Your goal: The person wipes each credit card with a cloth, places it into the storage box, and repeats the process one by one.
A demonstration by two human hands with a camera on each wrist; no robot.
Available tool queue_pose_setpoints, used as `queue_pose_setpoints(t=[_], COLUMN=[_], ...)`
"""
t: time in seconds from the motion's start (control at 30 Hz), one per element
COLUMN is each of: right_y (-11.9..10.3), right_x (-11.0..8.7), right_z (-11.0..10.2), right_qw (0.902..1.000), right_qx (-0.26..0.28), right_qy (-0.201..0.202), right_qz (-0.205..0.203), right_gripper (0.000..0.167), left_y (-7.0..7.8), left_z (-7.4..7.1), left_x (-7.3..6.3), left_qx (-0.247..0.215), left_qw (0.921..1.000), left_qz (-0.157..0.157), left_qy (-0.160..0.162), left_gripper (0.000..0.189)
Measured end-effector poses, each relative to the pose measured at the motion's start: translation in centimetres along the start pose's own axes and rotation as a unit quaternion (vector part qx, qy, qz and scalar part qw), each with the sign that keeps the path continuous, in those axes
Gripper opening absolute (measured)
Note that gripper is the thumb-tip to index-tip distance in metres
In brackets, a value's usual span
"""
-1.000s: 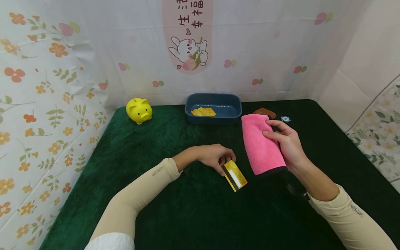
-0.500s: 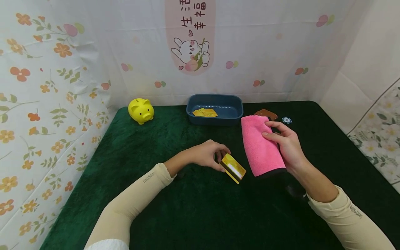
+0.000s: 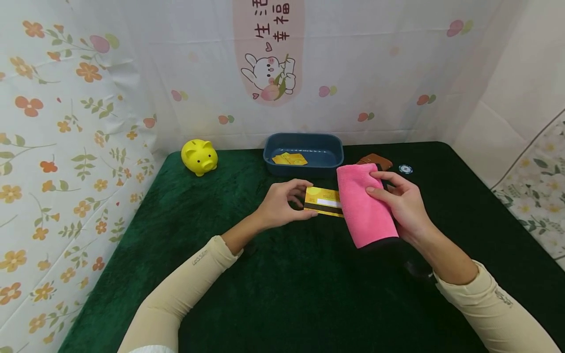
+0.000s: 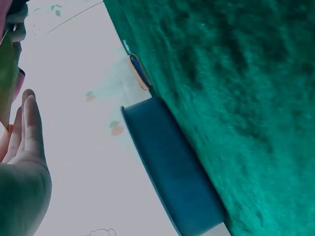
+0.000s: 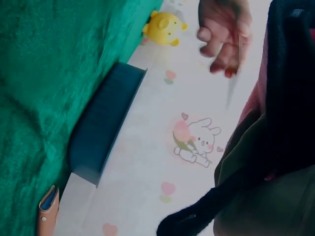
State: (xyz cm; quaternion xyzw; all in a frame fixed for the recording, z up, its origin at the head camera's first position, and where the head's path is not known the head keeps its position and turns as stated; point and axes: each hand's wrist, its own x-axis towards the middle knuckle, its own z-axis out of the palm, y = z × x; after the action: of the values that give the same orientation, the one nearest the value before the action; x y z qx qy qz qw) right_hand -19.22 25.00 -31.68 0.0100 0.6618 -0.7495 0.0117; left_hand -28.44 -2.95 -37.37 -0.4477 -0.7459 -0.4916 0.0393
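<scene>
My left hand (image 3: 282,203) pinches a yellow bank card (image 3: 324,201) with a dark stripe between thumb and fingers, above the table. In the right wrist view the card (image 5: 233,91) appears nearly edge-on. My right hand (image 3: 403,203) grips a folded pink fuzzy cloth (image 3: 366,206) with a black edge. Seen from the head, the cloth covers the card's right end; whether they touch I cannot tell. A black loop (image 5: 184,223) hangs by the cloth in the right wrist view.
A blue tray (image 3: 304,170) holding several yellow cards (image 3: 290,159) stands at the back of the green-covered table (image 3: 247,304). To its left sits a yellow piggy bank (image 3: 199,158). A brown wallet (image 3: 375,160) and a poker chip (image 3: 405,169) lie to its right.
My left hand has lifted the bank card and turned it from slanted to nearly level, bringing its right end up to the pink cloth. The right hand has hardly moved, shifting slightly left.
</scene>
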Motion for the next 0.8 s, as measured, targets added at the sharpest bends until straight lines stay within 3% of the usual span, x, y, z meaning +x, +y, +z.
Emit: queue_pose_setpoints(t=[0.1, 0.43, 0.6, 0.8], right_y=[0.0, 0.1, 0.2, 0.3], right_x=[0.1, 0.1, 0.1, 0.2], right_z=[0.1, 0.6, 0.8, 1.0], right_qw=[0.9997, 0.9969, 0.9947, 0.991], right_qx=[-0.021, -0.053, -0.064, -0.092], right_qy=[0.003, -0.001, -0.003, -0.002], right_qz=[-0.011, -0.058, -0.08, -0.098], right_gripper=[0.027, 0.027, 0.027, 0.027], left_y=[0.4, 1.1, 1.1, 1.3], left_z=[-0.2, -0.4, -0.7, -0.9], left_x=[0.1, 0.2, 0.2, 0.3], left_qx=[-0.022, -0.103, -0.107, -0.122], left_qw=[0.9994, 0.9932, 0.9914, 0.9876], left_qz=[0.011, 0.032, 0.037, 0.02], left_qy=[0.024, 0.045, 0.065, 0.096], left_gripper=[0.054, 0.056, 0.057, 0.056])
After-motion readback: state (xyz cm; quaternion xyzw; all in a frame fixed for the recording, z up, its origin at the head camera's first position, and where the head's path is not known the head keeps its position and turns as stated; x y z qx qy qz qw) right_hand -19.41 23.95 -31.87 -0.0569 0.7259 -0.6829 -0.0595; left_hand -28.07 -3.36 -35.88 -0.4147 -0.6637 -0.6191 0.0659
